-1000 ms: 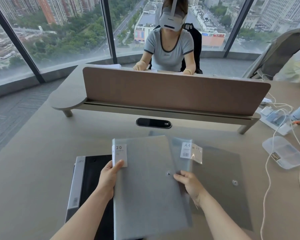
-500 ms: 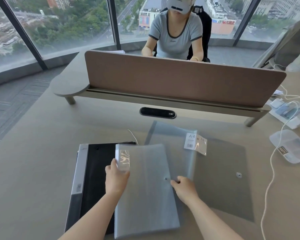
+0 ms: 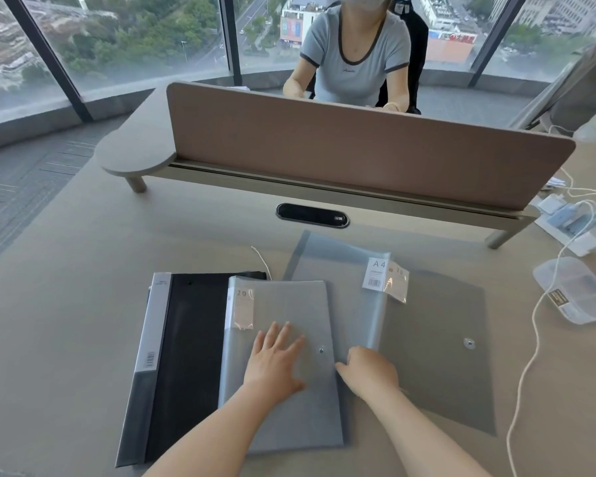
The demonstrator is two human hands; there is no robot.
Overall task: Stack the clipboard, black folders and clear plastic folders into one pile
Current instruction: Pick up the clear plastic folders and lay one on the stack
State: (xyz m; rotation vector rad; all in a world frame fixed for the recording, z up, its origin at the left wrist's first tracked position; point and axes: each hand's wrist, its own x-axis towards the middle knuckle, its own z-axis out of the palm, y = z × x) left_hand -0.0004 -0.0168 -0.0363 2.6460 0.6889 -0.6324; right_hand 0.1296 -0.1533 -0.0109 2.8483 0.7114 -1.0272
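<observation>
While the left hand (image 3: 276,359) lies flat, fingers spread, on the clear plastic folder (image 3: 289,339) marked 20, I log that folder as set down, overlapping the right half of the black folder (image 3: 186,356) and hanging off its right edge, so not squared up. Left hand grips nothing, palm just pressing. Right hand (image 3: 369,370) sits just right of that clear folder's edge, fingers curled at the edge of the next clear folder (image 3: 341,266), the one with the A4 label; I can't tell if it pinches the sheet or only touches it. Black folder is my landmark: left of the clear ones, grey spine along its left side, a second dark edge showing at its far end, so likely more than one black item is piled there; I can't make out a clipboard separately. Right of the black folder, past the A4 folder, a darker translucent folder (image 3: 437,356) with a snap button lies flat on the desk (image 3: 66,304), partly under the A4 one. Progress, my call: roughly the middle. One clear folder is on the pile but skewed, two translucent ones are unstacked. Left to do: slide the top one left to align, then bring over the other two. Cable and plastic box (image 3: 578,290) far right of the black folder, not involved.
</observation>
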